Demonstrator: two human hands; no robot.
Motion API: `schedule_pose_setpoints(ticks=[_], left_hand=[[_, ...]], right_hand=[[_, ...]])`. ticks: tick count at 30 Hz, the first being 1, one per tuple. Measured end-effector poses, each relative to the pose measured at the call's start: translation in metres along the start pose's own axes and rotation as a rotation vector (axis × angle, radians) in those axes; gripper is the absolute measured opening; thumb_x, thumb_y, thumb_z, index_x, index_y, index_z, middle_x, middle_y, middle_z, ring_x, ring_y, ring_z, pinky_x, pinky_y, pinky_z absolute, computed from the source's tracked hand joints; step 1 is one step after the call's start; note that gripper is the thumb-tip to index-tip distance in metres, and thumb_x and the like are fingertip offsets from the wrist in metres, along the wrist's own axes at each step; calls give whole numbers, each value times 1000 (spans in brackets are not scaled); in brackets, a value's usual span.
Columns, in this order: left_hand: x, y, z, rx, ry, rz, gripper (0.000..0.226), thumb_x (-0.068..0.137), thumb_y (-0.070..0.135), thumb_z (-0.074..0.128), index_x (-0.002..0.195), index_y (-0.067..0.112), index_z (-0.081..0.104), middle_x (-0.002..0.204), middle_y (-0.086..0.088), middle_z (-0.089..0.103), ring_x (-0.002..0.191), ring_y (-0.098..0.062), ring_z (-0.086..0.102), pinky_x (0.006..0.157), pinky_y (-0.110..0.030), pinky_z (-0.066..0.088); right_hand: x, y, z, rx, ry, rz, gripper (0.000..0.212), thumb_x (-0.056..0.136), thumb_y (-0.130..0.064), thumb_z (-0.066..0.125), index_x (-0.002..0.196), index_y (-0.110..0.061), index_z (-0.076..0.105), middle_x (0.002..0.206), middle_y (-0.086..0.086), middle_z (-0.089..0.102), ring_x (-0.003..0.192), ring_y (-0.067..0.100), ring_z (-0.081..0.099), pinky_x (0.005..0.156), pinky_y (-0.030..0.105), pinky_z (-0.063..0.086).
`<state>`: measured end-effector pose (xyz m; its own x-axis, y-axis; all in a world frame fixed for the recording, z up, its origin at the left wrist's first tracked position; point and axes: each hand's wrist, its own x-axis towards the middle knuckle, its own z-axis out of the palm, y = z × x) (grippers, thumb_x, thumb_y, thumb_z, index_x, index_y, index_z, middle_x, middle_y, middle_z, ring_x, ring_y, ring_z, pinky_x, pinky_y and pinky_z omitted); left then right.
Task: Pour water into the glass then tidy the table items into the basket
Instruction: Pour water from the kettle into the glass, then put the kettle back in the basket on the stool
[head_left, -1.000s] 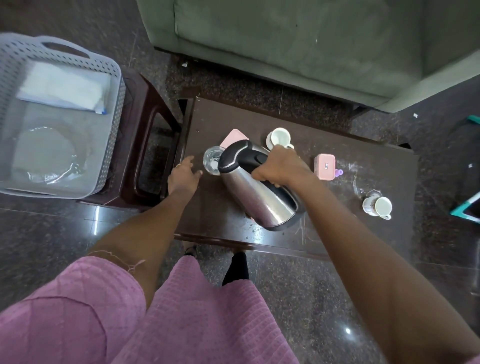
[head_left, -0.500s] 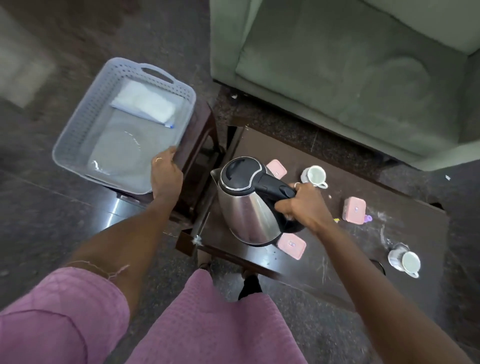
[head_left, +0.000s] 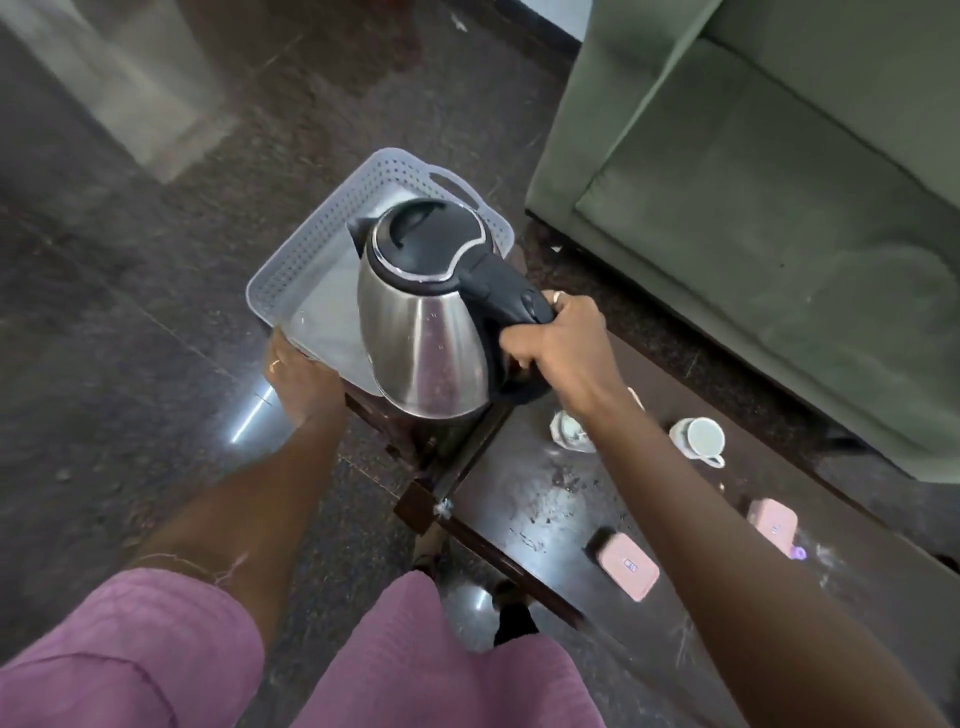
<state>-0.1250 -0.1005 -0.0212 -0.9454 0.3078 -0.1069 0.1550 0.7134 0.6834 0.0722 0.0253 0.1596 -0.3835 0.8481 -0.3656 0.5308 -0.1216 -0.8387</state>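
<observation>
My right hand (head_left: 558, 343) grips the black handle of a steel kettle (head_left: 423, 332) and holds it upright in the air above the grey perforated basket (head_left: 291, 260). My left hand (head_left: 301, 387) rests on the basket's near rim, fingers curled over the edge. The glass (head_left: 569, 434) stands on the dark table (head_left: 524, 499), partly hidden behind my right forearm. Most of the basket's inside is hidden by the kettle.
The basket sits on a dark wooden stool (head_left: 410, 441) left of the table. On the table lie a white cup (head_left: 698, 439) and two pink boxes (head_left: 626, 566) (head_left: 774, 522). A green sofa (head_left: 779, 208) stands behind.
The kettle went from tilted at the glass to upright, then left from over the table's end to above the basket. My left hand left the glass and took hold of the basket's rim.
</observation>
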Motion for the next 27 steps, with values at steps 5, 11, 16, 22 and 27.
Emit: schedule_pose_setpoints(ticks=[5, 11, 16, 22, 27], left_hand=[[11, -15, -3, -118, -20, 12, 49, 83, 6, 45, 132, 10, 44, 131, -14, 54, 119, -28, 48, 99, -35, 37], [16, -23, 6, -107, -47, -85, 51, 90, 7, 42, 140, 11, 35, 142, -11, 46, 130, -28, 41, 109, -44, 34], [14, -24, 14, -72, -32, -81, 49, 93, 6, 41, 141, 5, 32, 146, -16, 39, 135, -31, 33, 114, -39, 26], [10, -21, 23, -37, 36, -60, 49, 92, 2, 36, 141, 0, 31, 144, -20, 39, 135, -33, 31, 112, -35, 23], [8, -21, 29, -61, 68, -74, 50, 91, 5, 36, 141, 1, 31, 145, -18, 38, 135, -31, 30, 108, -29, 23]], right_hand=[[30, -5, 55, 91, 25, -18, 20, 36, -29, 61, 45, -17, 48, 40, -7, 48, 42, 12, 45, 43, 22, 37], [56, 2, 105, 153, 28, 9, 11, 37, -25, 62, 42, -22, 53, 46, -4, 46, 51, 17, 43, 47, 27, 37], [73, 7, 135, 128, 22, 10, 11, 41, -24, 62, 40, -29, 52, 34, -14, 38, 46, 14, 37, 47, 27, 34], [89, 15, 154, 74, 25, 17, 12, 44, -23, 62, 49, -23, 51, 48, -11, 49, 55, 20, 47, 53, 37, 52], [98, 26, 158, 49, -6, 21, 12, 44, -23, 62, 53, -21, 53, 50, -9, 52, 57, 20, 50, 56, 43, 56]])
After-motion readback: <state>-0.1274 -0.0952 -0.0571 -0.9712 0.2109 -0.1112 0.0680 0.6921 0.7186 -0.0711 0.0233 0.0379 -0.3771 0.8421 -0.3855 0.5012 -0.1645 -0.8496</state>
